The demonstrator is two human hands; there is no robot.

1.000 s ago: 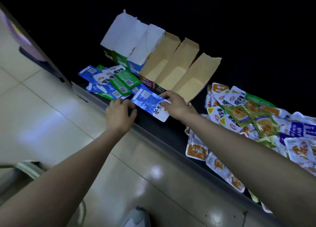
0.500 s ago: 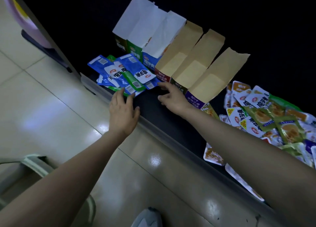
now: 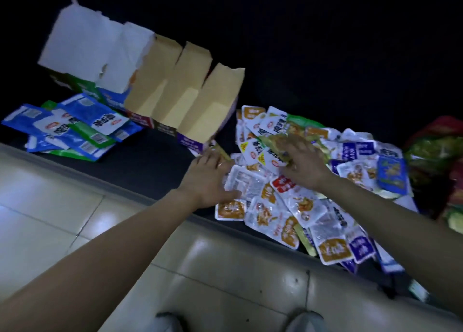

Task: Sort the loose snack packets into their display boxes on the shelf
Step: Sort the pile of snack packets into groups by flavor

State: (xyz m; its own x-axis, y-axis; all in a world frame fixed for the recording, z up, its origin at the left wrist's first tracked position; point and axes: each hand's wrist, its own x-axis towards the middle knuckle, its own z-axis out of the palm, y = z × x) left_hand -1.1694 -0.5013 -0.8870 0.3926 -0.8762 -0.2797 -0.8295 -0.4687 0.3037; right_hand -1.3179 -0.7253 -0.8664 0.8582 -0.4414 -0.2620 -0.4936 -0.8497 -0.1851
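A row of display boxes stands on the dark shelf (image 3: 150,161): white-flapped ones (image 3: 82,43) at the left, brown-flapped ones (image 3: 213,106) beside them, all with flaps up. Left of the boxes lies a small pile of blue and green packets (image 3: 75,129). A big heap of mixed small packets (image 3: 300,214) fills the shelf to the right. My left hand (image 3: 208,181) is at the heap's left edge, thumb and fingers closed around a clear whitish packet (image 3: 246,182). My right hand (image 3: 303,164) lies flat on the heap with fingers spread, their tips on a yellow-green packet (image 3: 273,141).
Red and green bags (image 3: 438,156) sit at the far right of the shelf. The shelf's front edge runs diagonally above pale floor tiles (image 3: 75,219). My shoes (image 3: 170,321) show at the bottom. The space behind the boxes is dark.
Both hands have left the blue and green packet pile and moved right to the mixed heap. The view has swung right with them. My left hand has closed on a clear packet.
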